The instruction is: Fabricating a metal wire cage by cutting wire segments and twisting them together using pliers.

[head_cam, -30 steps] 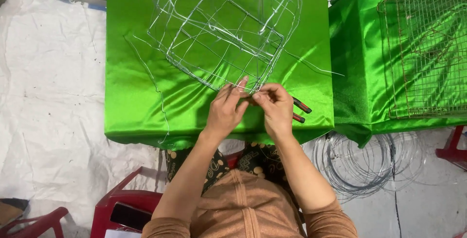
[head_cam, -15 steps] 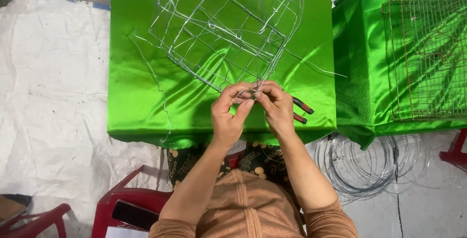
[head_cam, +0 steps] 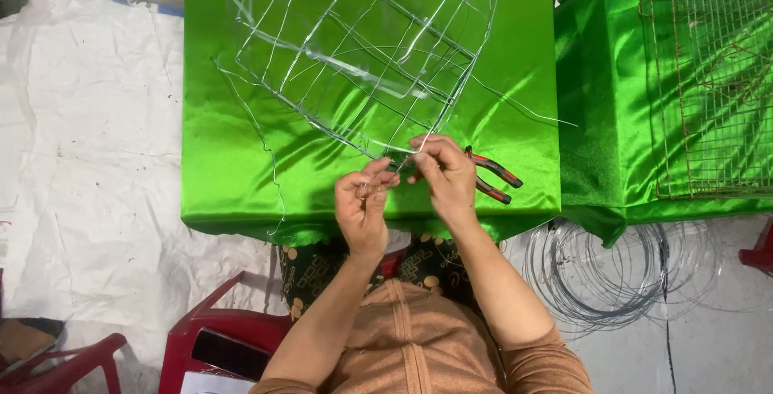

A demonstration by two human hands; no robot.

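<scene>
A half-built wire basket frame (head_cam: 362, 64) lies tilted on a table draped in green satin cloth (head_cam: 225, 176). My left hand (head_cam: 362, 209) pinches a thin wire end near the frame's near corner. My right hand (head_cam: 443, 172) grips the frame's wire just right of it, fingers closed around the strand. Both hands are almost touching at the table's front edge. Pliers with red and black handles (head_cam: 493, 178) lie on the cloth right beside my right hand.
A second green-covered table (head_cam: 604, 120) at right carries a finished, rusty wire grid basket (head_cam: 713, 80). Coils of wire (head_cam: 620, 269) lie on the floor below it. Red plastic stools (head_cam: 217, 342) stand at lower left on white sheeting (head_cam: 88, 160).
My left hand has slid down and toward me, pulling the wire end away from the frame. My right hand stays on the frame corner.
</scene>
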